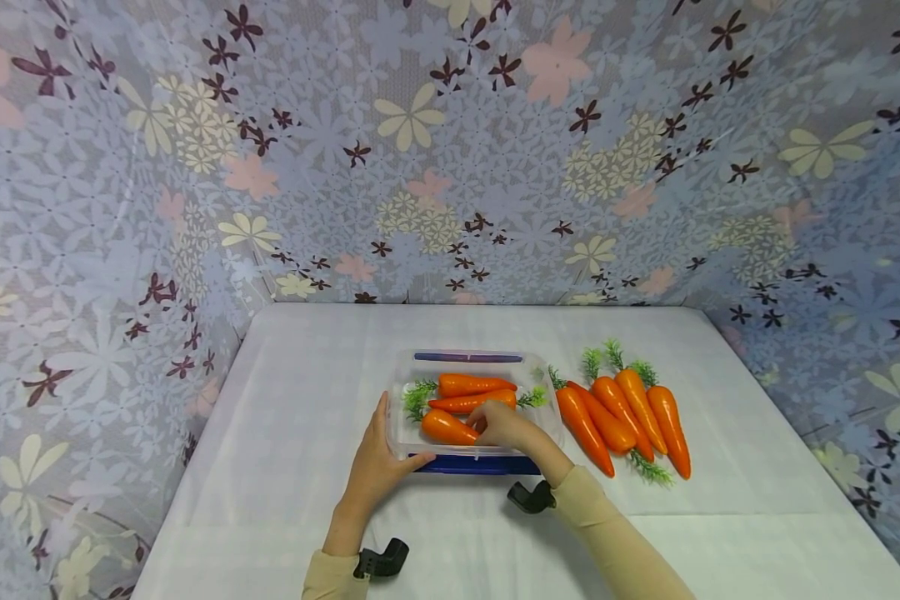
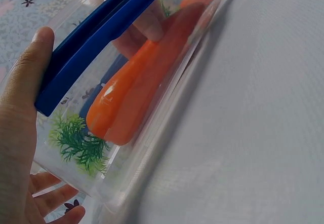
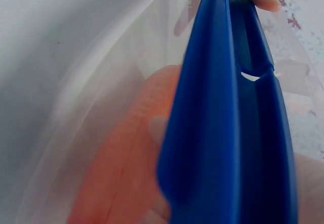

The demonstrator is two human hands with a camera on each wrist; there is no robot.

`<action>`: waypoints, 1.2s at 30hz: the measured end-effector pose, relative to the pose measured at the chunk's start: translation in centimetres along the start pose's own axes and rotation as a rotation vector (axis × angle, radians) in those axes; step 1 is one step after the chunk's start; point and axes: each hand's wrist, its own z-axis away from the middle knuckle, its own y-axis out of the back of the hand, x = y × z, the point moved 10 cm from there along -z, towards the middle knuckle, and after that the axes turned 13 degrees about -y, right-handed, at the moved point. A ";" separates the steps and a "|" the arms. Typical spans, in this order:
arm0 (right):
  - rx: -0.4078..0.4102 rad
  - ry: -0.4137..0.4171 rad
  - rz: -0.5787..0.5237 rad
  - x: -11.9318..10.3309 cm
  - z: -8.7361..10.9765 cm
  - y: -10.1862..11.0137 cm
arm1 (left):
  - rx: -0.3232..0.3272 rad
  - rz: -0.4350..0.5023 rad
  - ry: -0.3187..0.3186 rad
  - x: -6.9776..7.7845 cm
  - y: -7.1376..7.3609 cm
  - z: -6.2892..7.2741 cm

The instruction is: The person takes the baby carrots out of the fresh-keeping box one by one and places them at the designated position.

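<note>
A clear plastic box (image 1: 407,448) with blue latches (image 2: 106,39) lies in front of me, several orange carrots in it. My left hand (image 1: 375,467) holds its front left corner, thumb by the front latch and fingers along the left side. Reaching in over the front rim, my right hand (image 1: 504,425) pinches the narrow end of the nearest carrot (image 1: 447,427). That carrot's thick end points left, near green leaves (image 2: 81,143). Behind it lie a middle carrot (image 1: 461,403), leaves to the right, and a back carrot (image 1: 472,384).
Right of the box, several more carrots (image 1: 622,408) with green tops lie side by side on the white-covered table (image 1: 285,375). Flower-patterned cloth (image 1: 450,167) rises behind the table and on both sides. Each wrist wears a small black camera (image 1: 382,558).
</note>
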 end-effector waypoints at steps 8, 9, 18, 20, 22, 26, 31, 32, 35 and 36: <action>0.126 0.056 -0.096 -0.3 0.1 1.6 | -0.003 0.024 0.028 -0.4 0.0 0.0; 0.140 0.059 -0.107 -0.3 0.2 1.8 | -0.002 0.026 0.027 -0.4 0.0 0.0; 0.234 0.125 -0.219 -0.5 1.4 3.3 | -0.005 0.026 0.025 -0.5 -0.1 0.0; 0.260 0.125 -0.237 -0.5 1.8 3.6 | -0.005 0.022 0.021 -0.5 -0.2 -0.1; 0.290 0.108 -0.240 -0.3 2.0 3.8 | 0.000 0.020 0.015 -0.5 -0.2 -0.1; 0.338 0.048 -0.288 0.3 2.4 4.2 | 0.001 0.023 0.015 -0.5 -0.3 0.0; 0.385 0.037 -0.375 0.8 3.3 5.2 | -0.006 0.009 0.020 -0.5 -0.4 0.0; 0.395 0.047 -0.387 0.9 3.6 5.5 | -0.005 0.007 0.021 -0.5 -0.4 0.0; 0.437 0.057 -0.414 0.8 4.4 6.7 | -0.003 0.006 0.024 -0.6 -0.3 0.0; 0.452 0.056 -0.424 0.9 4.7 7.1 | -0.005 0.007 0.027 -0.6 -0.2 0.1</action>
